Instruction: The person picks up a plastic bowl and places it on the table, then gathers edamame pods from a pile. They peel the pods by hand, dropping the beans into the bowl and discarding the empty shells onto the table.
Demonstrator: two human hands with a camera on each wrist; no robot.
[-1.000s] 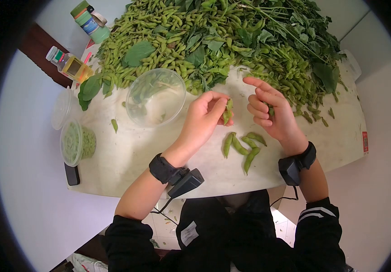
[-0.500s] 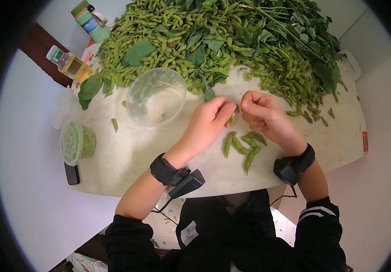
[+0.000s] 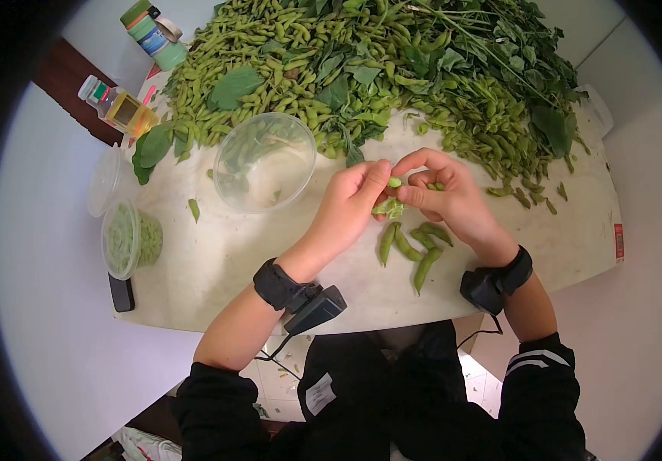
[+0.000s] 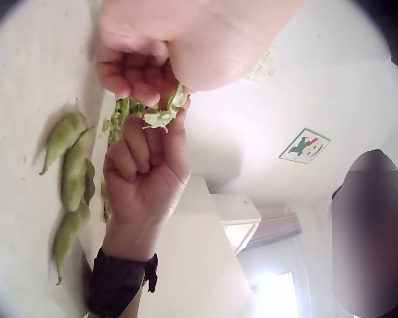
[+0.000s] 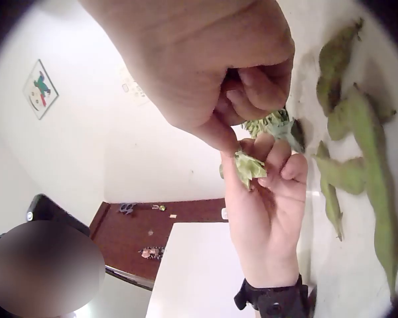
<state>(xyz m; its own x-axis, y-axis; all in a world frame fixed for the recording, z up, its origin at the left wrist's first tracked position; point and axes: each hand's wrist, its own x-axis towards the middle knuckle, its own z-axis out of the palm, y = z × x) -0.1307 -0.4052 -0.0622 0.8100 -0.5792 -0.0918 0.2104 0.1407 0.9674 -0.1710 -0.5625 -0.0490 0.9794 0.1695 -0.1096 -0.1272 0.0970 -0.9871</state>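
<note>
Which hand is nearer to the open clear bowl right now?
Left. The left hand is just right of the bowl and a little closer to the person, not touching it; the right hand is farther right, beyond the left hand.

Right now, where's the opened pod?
In the head view, the opened pod is just right of centre, in the left hand, beside the right hand, with loose pods pictured just below.
</note>
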